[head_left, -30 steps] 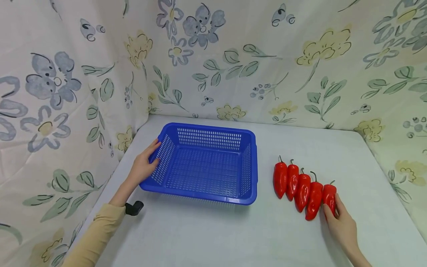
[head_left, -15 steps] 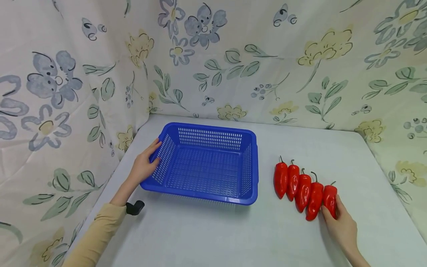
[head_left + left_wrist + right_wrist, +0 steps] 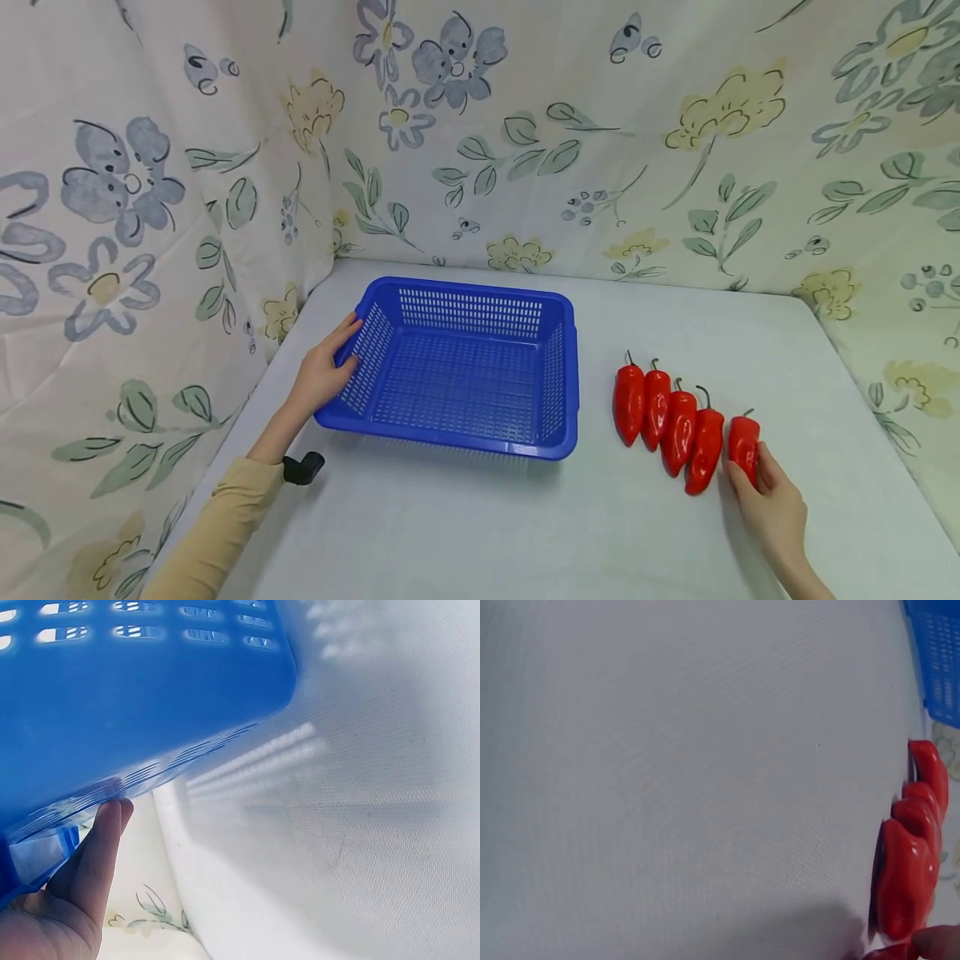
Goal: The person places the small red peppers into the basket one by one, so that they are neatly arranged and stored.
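A blue plastic basket (image 3: pixel 457 383) with slotted walls stands on the table. My left hand (image 3: pixel 322 367) holds its left rim, and in the left wrist view fingers (image 3: pixel 109 832) lie against the outside of the wall. Over at the right, several red peppers (image 3: pixel 681 425) with green stems lie side by side in a slanting row. The rightmost red pepper (image 3: pixel 743 442) is between the thumb and fingers of my right hand (image 3: pixel 768 500), a small gap from its neighbour. The right wrist view shows only a fingertip (image 3: pixel 939 943) beside the peppers.
The white table (image 3: pixel 480 525) reaches from the front to a floral curtain (image 3: pixel 525 192) at the back and sides. The basket's right wall stands a little left of the pepper row. A black strap piece (image 3: pixel 302 468) sits at my left wrist.
My right hand has shifted slightly right with the last pepper, so a gap now separates it from the row. My left hand and the basket stay put.
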A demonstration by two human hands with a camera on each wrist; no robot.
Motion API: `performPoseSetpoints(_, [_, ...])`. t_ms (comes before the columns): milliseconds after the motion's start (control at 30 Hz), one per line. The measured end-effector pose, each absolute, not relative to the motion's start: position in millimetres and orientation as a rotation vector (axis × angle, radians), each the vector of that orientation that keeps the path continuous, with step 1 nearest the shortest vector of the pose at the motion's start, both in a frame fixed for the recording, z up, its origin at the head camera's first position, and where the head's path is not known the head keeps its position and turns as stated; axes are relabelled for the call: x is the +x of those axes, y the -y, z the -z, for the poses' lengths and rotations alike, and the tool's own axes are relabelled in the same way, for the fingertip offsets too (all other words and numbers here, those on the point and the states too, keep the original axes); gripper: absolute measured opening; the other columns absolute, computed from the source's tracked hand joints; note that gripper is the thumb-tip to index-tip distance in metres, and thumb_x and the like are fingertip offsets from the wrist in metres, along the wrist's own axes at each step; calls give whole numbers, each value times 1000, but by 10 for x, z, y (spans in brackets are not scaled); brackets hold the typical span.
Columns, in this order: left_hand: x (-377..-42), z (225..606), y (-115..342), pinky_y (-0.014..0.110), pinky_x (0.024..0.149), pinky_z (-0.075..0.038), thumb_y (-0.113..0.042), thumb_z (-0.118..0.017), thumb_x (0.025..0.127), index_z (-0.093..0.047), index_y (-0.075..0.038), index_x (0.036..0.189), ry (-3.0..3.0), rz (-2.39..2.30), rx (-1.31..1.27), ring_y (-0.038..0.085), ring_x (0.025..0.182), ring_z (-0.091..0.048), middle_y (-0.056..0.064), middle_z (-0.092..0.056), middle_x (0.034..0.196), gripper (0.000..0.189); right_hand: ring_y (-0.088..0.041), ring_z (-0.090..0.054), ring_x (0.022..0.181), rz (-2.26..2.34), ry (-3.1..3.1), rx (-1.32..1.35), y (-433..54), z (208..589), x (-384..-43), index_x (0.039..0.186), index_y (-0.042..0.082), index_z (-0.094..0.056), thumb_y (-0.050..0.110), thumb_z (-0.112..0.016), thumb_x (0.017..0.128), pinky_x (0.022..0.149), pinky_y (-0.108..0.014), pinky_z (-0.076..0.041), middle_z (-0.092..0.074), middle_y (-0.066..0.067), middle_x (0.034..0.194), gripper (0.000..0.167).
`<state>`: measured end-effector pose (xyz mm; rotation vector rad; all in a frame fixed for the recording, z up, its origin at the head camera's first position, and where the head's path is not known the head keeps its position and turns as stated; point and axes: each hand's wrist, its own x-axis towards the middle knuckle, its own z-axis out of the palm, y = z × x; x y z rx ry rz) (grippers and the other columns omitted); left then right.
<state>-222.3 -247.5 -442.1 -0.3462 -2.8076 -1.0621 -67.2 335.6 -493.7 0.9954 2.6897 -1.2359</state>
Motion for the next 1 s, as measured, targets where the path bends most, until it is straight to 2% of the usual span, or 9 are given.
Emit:
performPoseSetpoints(300, [-2215, 4420, 2473, 58, 111, -28, 2, -54, 87, -40, -5, 143, 2809, 1061, -349, 40, 139, -30, 12, -29, 155, 58, -41, -29, 139, 1299, -2664, 1019, -3366, 4857, -655, 151, 19, -2, 42, -45, 96, 99, -48, -34, -17, -19, 156, 73])
performPoseSetpoints(567, [-2210, 4395, 2462, 58, 112, -28, 3, -54, 87, -40, -3, 143, 2805, 1077, -352, 41, 139, -30, 13, -28, 155, 58, -37, -30, 139, 1366, -2653, 1047, -3279, 4719, -674, 152, 23, -5, 45, -45, 95, 94, -38, -38, -19, -13, 156, 72])
performPoseSetpoints(833, [-2206, 4394, 2464, 58, 112, -27, 2, -54, 88, -40, -5, 144, 2814, 1084, -345, 40, 140, -29, 11, -28, 156, 58, -35, -30, 141, 1459, -2647, 982, -3137, 4540, -702, 152, 26, -5, 42, -47, 96, 83, -22, -44, -18, -8, 158, 72])
performPoseSetpoints(1000, [-2221, 4410, 2467, 58, 111, -28, 1, -54, 88, -40, -5, 143, 2814, 1073, -335, 39, 140, -30, 10, -29, 155, 58, -36, -32, 139, 1527, -2704, 869, -3038, 4441, -742, 152, 26, -8, 41, -47, 96, 81, -18, -45, -20, -9, 157, 71])
